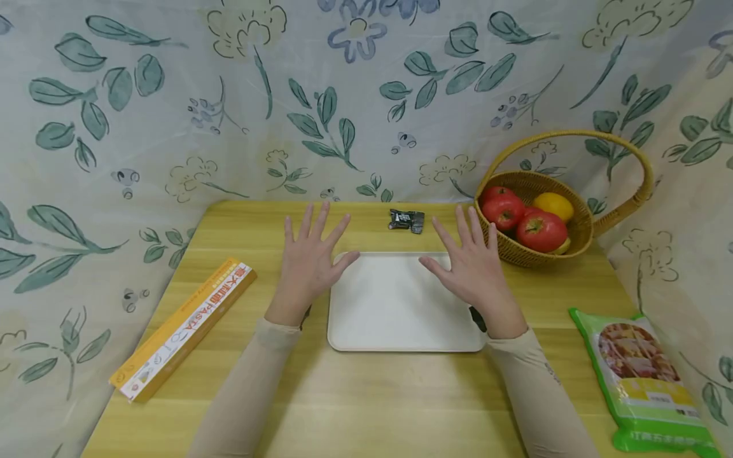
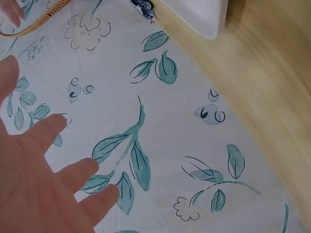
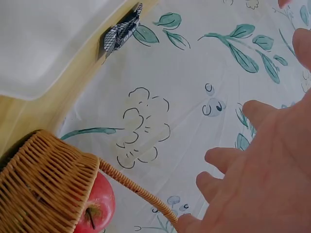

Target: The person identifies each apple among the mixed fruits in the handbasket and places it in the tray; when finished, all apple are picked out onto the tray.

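Note:
Both hands hover over the table with fingers spread and nothing held. My left hand is at the left edge of a white rectangular tray; its palm and fingers also show in the left wrist view. Over the tray's right side is my right hand, its fingertips near a wicker basket. Red apples and a yellow fruit lie in that basket. Behind the tray, between the hands, sits a small black wrapped packet. What the packet contains cannot be told.
An orange and white pasta box lies slantwise on the left of the wooden table. At the right edge is a green and clear food bag. Flower-patterned cloth hangs behind and at both sides.

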### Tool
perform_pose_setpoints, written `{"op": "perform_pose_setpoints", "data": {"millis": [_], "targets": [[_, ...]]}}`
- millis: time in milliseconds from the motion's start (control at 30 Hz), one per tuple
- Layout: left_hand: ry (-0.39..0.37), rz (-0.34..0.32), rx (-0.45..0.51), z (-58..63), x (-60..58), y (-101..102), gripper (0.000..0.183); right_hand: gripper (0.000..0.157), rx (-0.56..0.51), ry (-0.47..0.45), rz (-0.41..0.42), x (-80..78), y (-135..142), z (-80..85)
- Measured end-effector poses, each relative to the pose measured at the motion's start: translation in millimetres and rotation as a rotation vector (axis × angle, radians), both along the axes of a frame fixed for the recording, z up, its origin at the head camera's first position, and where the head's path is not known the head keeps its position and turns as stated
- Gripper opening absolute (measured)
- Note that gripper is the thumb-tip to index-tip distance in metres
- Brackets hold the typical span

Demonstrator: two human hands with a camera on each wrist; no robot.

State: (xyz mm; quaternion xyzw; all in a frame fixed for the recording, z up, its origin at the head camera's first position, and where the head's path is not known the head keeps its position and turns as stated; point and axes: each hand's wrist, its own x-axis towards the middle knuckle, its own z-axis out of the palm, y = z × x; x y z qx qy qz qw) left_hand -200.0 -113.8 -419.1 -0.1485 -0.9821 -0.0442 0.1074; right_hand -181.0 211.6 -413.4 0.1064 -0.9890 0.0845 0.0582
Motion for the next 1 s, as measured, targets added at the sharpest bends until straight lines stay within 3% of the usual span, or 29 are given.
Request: {"op": "perform_pose_setpoints", "data": {"millis": [167, 433, 667, 833, 1000], "targets": [[0.017, -0.004, 0.024, 1.8, 3.1, 0, 0.079, 0.085, -0.016, 0.052, -0.002, -0.3, 6, 6.2], [-0.05, -0.013, 0.106, -5.9, 12.5, -6, 0.078, 0.085, -0.066, 0.182, -0.047, -3.7, 28, 19.4], [-0.169, -0.008, 0.189, -22.3, 18.1, -15, 0.071, 0.082, -0.2, 0.321, -0.096, -5.0, 57, 26.3], [-0.305, -0.023, 0.232, -34.5, 18.0, -23, 0.063, 0.077, -0.312, 0.422, -0.134, -8.0, 82, 23.6], [-0.388, -0.045, 0.293, -43.5, 14.5, -28, 0.058, 0.08, -0.408, 0.405, -0.206, -10.7, 104, 20.2]]}}
